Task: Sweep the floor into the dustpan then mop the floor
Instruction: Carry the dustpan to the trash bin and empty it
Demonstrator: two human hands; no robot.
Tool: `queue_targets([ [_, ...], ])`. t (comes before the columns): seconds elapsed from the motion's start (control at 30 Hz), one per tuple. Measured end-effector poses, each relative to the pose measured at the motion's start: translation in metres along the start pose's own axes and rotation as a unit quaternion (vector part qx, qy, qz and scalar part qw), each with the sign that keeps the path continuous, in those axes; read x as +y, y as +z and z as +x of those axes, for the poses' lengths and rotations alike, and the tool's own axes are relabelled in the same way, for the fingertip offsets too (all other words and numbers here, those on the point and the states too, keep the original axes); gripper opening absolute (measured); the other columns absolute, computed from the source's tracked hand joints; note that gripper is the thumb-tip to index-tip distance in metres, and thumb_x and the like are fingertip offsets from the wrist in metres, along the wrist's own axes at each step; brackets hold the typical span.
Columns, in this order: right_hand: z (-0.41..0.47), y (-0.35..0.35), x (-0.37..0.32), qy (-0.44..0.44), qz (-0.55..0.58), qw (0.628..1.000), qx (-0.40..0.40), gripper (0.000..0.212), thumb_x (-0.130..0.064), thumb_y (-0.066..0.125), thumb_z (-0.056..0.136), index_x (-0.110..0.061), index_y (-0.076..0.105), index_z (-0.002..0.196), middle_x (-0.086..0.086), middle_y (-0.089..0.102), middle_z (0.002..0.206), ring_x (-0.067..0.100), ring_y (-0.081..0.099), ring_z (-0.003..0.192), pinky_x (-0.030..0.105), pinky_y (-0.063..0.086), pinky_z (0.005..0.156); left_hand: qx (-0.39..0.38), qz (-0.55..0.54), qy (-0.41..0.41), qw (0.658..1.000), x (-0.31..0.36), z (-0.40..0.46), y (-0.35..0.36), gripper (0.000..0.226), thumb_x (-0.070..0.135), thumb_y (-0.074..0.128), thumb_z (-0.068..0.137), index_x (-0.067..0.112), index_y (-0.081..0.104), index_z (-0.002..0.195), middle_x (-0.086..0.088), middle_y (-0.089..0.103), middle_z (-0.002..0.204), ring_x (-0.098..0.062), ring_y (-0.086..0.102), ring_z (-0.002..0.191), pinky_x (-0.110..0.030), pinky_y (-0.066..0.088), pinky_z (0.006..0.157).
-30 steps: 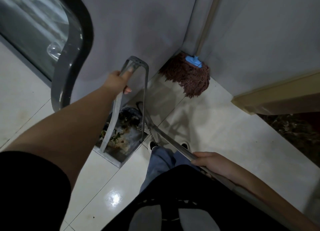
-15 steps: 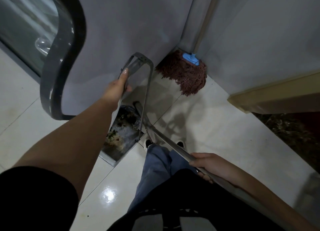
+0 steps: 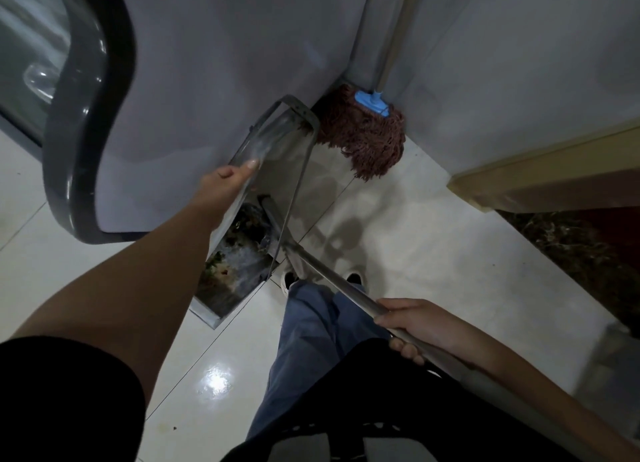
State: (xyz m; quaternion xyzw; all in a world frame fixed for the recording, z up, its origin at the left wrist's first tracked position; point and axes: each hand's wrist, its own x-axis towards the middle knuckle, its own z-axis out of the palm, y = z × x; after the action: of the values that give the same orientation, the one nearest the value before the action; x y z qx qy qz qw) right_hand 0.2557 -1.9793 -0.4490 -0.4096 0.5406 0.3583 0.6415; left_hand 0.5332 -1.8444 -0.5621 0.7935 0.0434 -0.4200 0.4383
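Dustpan (image 3: 239, 274) sits tight by the grey wall (image 3: 214, 46); open floor (image 3: 433, 240) at 3 o'clock.
Left hand (image 3: 225, 181) grips its handle, right hand (image 3: 415, 326) grips the broom pole (image 3: 332, 278); dirt fills the pan.

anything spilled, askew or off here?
Nothing stands out. Debris sits inside the dustpan, held by the left hand; the right hand holds the broom handle. The mop leans in the corner, unused.

text: none you can read | labels, brands, numbers, signs: none legible on any surface in your view
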Motion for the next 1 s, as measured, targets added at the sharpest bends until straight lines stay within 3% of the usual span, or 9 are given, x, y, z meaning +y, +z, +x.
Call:
queue_targets([
  [0.03, 0.000, 0.000, 0.000, 0.005, 0.002, 1.000, 0.000, 0.013, -0.008, 0.049, 0.093, -0.018, 0.057, 0.090, 0.003, 0.044, 0.039, 0.007, 0.036, 0.024, 0.011, 0.028, 0.027, -0.004, 0.008, 0.001, 1.000, -0.002, 0.000, -0.001, 0.062, 0.057, 0.058, 0.081, 0.001, 0.061, 0.109, -0.020, 0.060, 0.118, -0.033, 0.056, 0.112, -0.049, 0.040, 0.104],
  [0.1, -0.001, -0.001, -0.001, 0.013, 0.006, 1.000, -0.003, 0.013, -0.009, 0.049, 0.094, -0.018, 0.057, 0.090, 0.004, 0.043, 0.040, 0.007, 0.036, 0.025, 0.011, 0.028, 0.028, -0.017, 0.024, 0.008, 1.000, -0.005, 0.000, -0.003, 0.066, 0.060, 0.051, 0.084, -0.002, 0.061, 0.108, -0.011, 0.066, 0.096, -0.024, 0.062, 0.090, -0.043, 0.042, 0.099],
  [0.17, 0.000, -0.001, -0.002, 0.019, 0.010, 1.000, -0.004, 0.013, -0.009, 0.049, 0.094, -0.018, 0.058, 0.092, 0.005, 0.042, 0.042, 0.007, 0.035, 0.025, 0.010, 0.028, 0.028, -0.021, 0.033, 0.021, 0.999, -0.009, 0.001, -0.003, 0.063, 0.057, 0.044, 0.089, -0.003, 0.064, 0.091, -0.005, 0.061, 0.074, -0.014, 0.059, 0.067, -0.034, 0.047, 0.084],
  [0.23, 0.001, 0.000, -0.002, 0.023, 0.015, 1.000, -0.002, 0.014, -0.010, 0.048, 0.095, -0.020, 0.057, 0.100, 0.005, 0.042, 0.042, 0.007, 0.035, 0.025, 0.010, 0.029, 0.028, -0.012, 0.040, 0.029, 0.999, -0.007, 0.001, -0.002, 0.055, 0.056, 0.040, 0.091, 0.009, 0.058, 0.070, -0.004, 0.056, 0.064, -0.011, 0.055, 0.057, -0.025, 0.044, 0.064],
  [0.3, 0.002, 0.000, -0.001, 0.026, 0.022, 0.999, -0.002, 0.022, -0.010, 0.048, 0.095, -0.021, 0.054, 0.113, 0.005, 0.041, 0.044, 0.008, 0.035, 0.025, 0.010, 0.029, 0.028, -0.001, 0.032, 0.034, 0.999, -0.001, 0.006, -0.003, 0.051, 0.056, 0.041, 0.091, 0.014, 0.054, 0.066, -0.005, 0.055, 0.062, -0.011, 0.054, 0.053, -0.024, 0.042, 0.058],
  [0.4, 0.001, 0.001, 0.003, 0.030, 0.028, 0.999, -0.010, 0.024, -0.011, 0.047, 0.095, -0.018, 0.053, 0.117, 0.005, 0.040, 0.044, 0.008, 0.035, 0.026, 0.012, 0.029, 0.028, 0.015, 0.030, 0.036, 0.999, 0.006, 0.010, -0.004, 0.049, 0.056, 0.044, 0.089, 0.014, 0.054, 0.067, -0.005, 0.056, 0.063, -0.010, 0.056, 0.053, -0.024, 0.044, 0.060],
  [0.57, 0.000, 0.003, 0.007, 0.036, 0.028, 0.999, -0.021, 0.013, -0.012, 0.047, 0.095, -0.020, 0.058, 0.095, 0.003, 0.041, 0.042, 0.007, 0.034, 0.026, 0.011, 0.028, 0.028, -0.012, 0.098, 0.062, 0.993, 0.010, 0.003, 0.009, 0.062, 0.069, 0.042, 0.082, 0.013, 0.056, 0.058, -0.003, 0.059, 0.059, -0.010, 0.057, 0.057, -0.020, 0.039, 0.060],
  [0.7, 0.000, 0.003, 0.012, 0.043, 0.038, 0.998, -0.025, 0.016, -0.013, 0.048, 0.095, -0.023, 0.060, 0.098, 0.002, 0.042, 0.042, 0.007, 0.035, 0.027, 0.012, 0.029, 0.029, -0.048, 0.135, 0.062, 0.988, 0.018, 0.005, 0.021, 0.064, 0.073, 0.043, 0.077, 0.013, 0.055, 0.060, -0.002, 0.058, 0.059, -0.013, 0.056, 0.059, -0.021, 0.038, 0.059],
  [1.0, 0.003, 0.003, 0.019, 0.035, 0.049, 0.998, -0.027, 0.019, -0.013, 0.047, 0.095, -0.025, 0.061, 0.100, 0.000, 0.044, 0.040, 0.008, 0.036, 0.028, 0.012, 0.030, 0.031, -0.040, 0.154, 0.042, 0.986, 0.019, 0.022, 0.031, 0.066, 0.072, 0.042, 0.079, 0.010, 0.053, 0.058, -0.005, 0.056, 0.060, -0.015, 0.054, 0.058, -0.027, 0.039, 0.066],
])
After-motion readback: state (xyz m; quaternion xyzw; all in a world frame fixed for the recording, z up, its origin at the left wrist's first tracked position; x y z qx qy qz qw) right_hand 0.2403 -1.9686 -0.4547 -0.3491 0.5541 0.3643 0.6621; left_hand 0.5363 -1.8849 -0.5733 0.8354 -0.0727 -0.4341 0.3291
